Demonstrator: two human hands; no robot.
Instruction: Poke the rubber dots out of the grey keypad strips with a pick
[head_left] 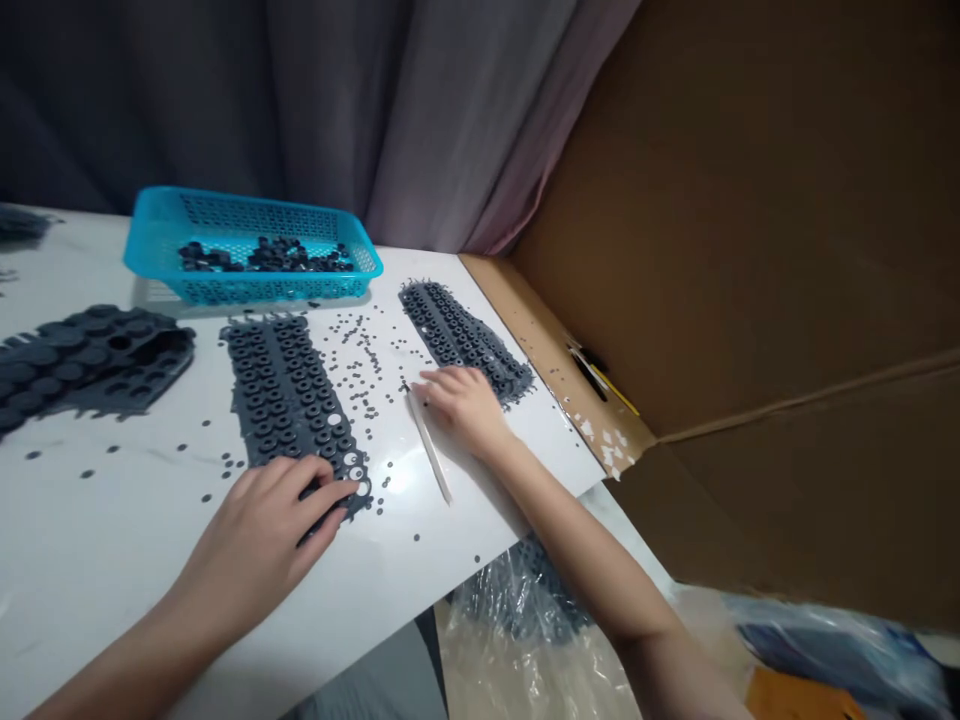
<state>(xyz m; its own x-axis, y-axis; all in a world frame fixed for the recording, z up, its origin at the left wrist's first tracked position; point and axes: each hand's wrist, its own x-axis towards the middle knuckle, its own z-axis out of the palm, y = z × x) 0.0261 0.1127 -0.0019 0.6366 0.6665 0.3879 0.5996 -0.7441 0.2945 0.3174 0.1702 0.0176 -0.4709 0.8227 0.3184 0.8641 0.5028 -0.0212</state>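
A dark grey moulded rubber sheet [274, 375] with rows of ring-shaped parts lies on the white table. My left hand [281, 515] is closed at its near right corner, index finger and thumb on the edge. White shows through several holes near those fingertips. My right hand [469, 408] has its fingers stretched to the left, low over the table. Beside those fingers lies a thin white stick-like tool [429, 445] with a dark tip. A second ringed rubber sheet [465, 335] lies just beyond my right hand, which partly covers its near edge.
A blue plastic basket [255, 292] holding small black parts stands at the back. Another dark sheet [97, 360] lies folded at left. Small dark discs [364, 365] are scattered about. At right, a cardboard wall [750, 250] rises beside a yellow pencil-like tool [624, 396].
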